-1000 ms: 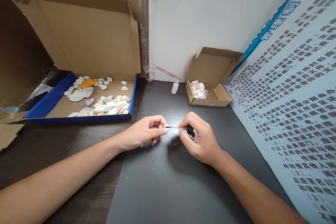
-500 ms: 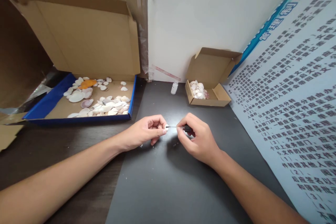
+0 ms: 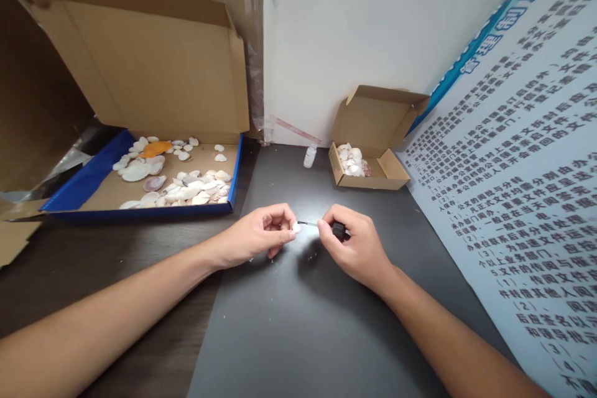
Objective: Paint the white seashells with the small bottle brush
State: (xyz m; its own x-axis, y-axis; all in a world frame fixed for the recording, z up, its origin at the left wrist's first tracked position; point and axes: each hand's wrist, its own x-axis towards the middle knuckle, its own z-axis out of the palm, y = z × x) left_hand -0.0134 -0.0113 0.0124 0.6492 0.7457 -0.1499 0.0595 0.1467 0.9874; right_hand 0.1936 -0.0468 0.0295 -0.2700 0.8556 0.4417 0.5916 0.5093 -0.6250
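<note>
管理制度 poster (image 3: 527, 155), shell (image 3: 296, 227) in left grip (image 3: 263, 231), brush (image 3: 339, 231) in right grip (image 3: 355, 250)

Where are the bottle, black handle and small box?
Bottle (image 3: 310, 157), head view, middle of its body.
Black handle (image 3: 339, 232), head view, its exposed part.
Small box (image 3: 372, 182), head view, its front wall.
</note>
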